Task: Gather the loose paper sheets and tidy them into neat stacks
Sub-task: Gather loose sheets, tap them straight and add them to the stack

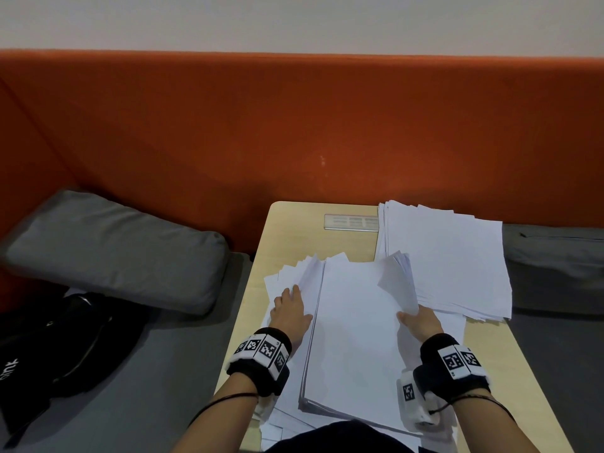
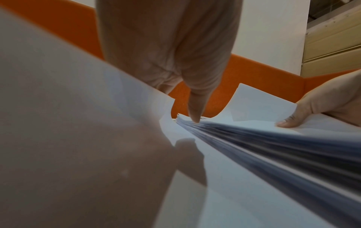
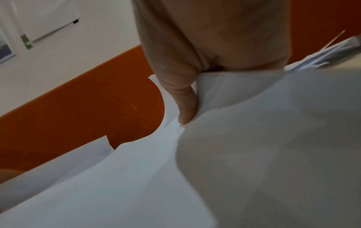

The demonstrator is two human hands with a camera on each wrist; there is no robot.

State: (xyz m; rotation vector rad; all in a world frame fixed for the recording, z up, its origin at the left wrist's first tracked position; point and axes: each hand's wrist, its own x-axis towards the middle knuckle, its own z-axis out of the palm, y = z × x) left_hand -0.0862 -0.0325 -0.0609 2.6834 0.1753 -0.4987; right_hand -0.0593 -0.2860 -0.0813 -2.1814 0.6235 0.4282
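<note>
A thick stack of white paper (image 1: 356, 322) lies in front of me on the pale wooden table (image 1: 294, 230). Its layered edge (image 2: 273, 146) shows in the left wrist view. My left hand (image 1: 291, 310) rests with straight fingers on loose sheets (image 1: 304, 273) fanned out along the stack's left side, and its thumb (image 2: 193, 111) touches the stack's top. My right hand (image 1: 421, 322) grips the stack's right edge. There its thumb (image 3: 183, 100) presses on top while curled-up sheets (image 3: 273, 138) hide the fingers. A second, rough pile of paper (image 1: 451, 256) sits at the back right.
An orange upholstered backrest (image 1: 294, 125) runs behind the table. A grey cushion (image 1: 114, 246) and a black bag (image 1: 65, 348) lie on the seat to the left, another grey cushion (image 1: 555, 266) to the right. A socket panel (image 1: 351, 222) is set into the table's far edge.
</note>
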